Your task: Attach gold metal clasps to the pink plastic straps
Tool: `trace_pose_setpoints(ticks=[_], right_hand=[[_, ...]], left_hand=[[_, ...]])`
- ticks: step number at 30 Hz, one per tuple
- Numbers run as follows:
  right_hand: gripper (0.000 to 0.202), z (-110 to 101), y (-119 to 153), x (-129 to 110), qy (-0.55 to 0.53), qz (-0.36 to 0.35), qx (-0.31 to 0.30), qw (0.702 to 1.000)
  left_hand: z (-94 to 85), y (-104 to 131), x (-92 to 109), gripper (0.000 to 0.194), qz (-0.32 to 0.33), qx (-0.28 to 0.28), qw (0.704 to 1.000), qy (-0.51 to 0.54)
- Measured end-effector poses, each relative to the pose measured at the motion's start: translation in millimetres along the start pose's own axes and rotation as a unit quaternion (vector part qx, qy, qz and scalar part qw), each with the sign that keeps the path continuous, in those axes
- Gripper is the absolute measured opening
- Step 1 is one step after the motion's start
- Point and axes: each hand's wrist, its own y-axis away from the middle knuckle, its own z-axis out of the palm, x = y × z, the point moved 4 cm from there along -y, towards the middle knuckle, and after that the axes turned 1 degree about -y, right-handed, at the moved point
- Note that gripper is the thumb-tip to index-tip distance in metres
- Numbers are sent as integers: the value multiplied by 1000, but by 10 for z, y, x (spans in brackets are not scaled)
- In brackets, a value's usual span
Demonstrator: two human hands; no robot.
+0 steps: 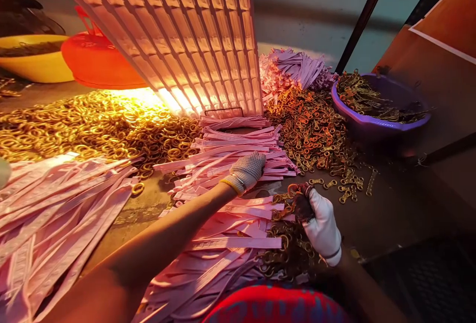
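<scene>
My left hand (248, 168), in a white knit glove with dark dots, rests on the middle pile of pink straps (219, 177). Its fingers curl closed round a strap, though the fingertips are partly hidden. To the right and nearer to me, my right hand (322, 221) wears a white glove with dark, stained fingertips. Between thumb and fingers it pinches a brass-coloured metal ring (293, 190). Just left of that hand, metal links (284, 210) lie at the strap ends. More straps with dark rings and links (288, 253) at their ends are heaped below both hands.
Loose brass rings (92, 125) spread at left, with small metal links (312, 130) at right. A ribbed panel (208, 40) stands before a bright light. Around are a purple basin (386, 124), a red tub (100, 63), a yellow basin (40, 70) and more straps (55, 204).
</scene>
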Motion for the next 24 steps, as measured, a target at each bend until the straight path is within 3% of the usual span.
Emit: trace_pose_setpoints(ticks=[3, 6, 8, 9, 10, 12, 14, 15, 20, 24], right_hand=[[29, -48, -14, 45, 32, -13, -13, 999], [31, -47, -92, 0, 77, -34, -48, 995], [34, 15, -146, -71, 93, -46, -76, 992], [36, 64, -169, -115, 97, -51, -91, 990], [36, 121, -189, -165, 101, -57, -106, 988], [32, 243, -222, -281, 122, -73, -135, 981], [28, 350, -244, -404, 165, -91, -160, 969], [27, 391, -249, -463, 193, -98, -169, 962], [21, 510, -167, -675, 305, -122, -159, 931], [13, 557, -30, -704, 342, -120, -37, 931]], left_hand=[[-70, 55, 25, 24, -12, 6, 1000, -18], [-321, 263, 80, 28, -12, 34, 999, -13], [-483, 507, 130, 25, -24, 43, 997, 57], [-528, 652, 151, 25, -44, 33, 988, 142], [-535, 806, 173, 27, -74, 9, 968, 240], [-477, 1110, 232, 35, -138, -41, 899, 414], [-392, 1352, 303, 41, -172, -66, 844, 504], [-360, 1438, 336, 43, -174, -67, 832, 523], [-325, 1594, 440, 53, -154, -75, 844, 508], [-378, 1535, 482, 54, -118, -100, 888, 433]])
